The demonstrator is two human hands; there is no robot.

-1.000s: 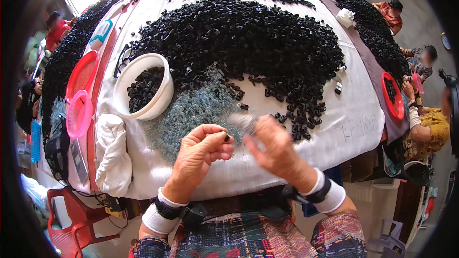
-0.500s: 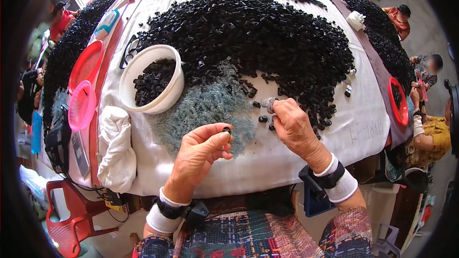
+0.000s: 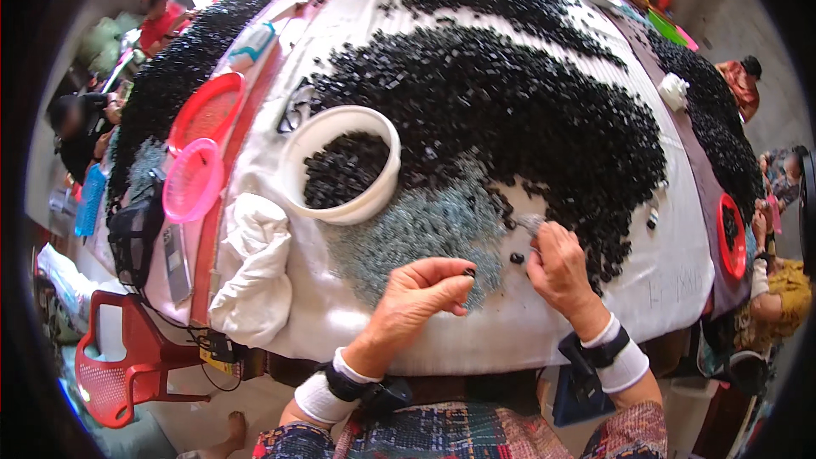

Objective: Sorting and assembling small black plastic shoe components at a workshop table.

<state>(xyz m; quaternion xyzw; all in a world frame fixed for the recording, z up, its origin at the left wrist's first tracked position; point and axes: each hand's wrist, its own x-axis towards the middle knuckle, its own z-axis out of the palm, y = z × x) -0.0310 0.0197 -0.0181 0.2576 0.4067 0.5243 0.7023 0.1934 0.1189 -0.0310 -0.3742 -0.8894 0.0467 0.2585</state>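
Between the thumb and forefinger of my left hand (image 3: 416, 296) is a small black cylindrical piece (image 3: 469, 272). My right hand (image 3: 561, 272) is closed around a short grey tool (image 3: 532, 223) that looks wrapped; most of it is hidden by the fingers. Its tip lies by dark pieces at the edge of the heap. One loose black piece (image 3: 517, 258) rests on the white cloth between my hands. Beyond my left hand spreads a pile of small blue-grey coil-like pieces (image 3: 416, 234). Behind it rises a large heap of black pieces (image 3: 510, 102).
A white tub (image 3: 387, 183) of black pieces stands left of the heap. Further left are a crumpled white cloth (image 3: 255, 268), a pink basket (image 3: 194, 195), a red tray (image 3: 176, 140) and a phone (image 3: 176, 262). Other people work along both sides. A red chair (image 3: 127, 357) stands lower left.
The whole view has shifted, so the table's things appear further right and lower. My left hand still pinches its black piece. My right hand with the grey tool has come slightly nearer.
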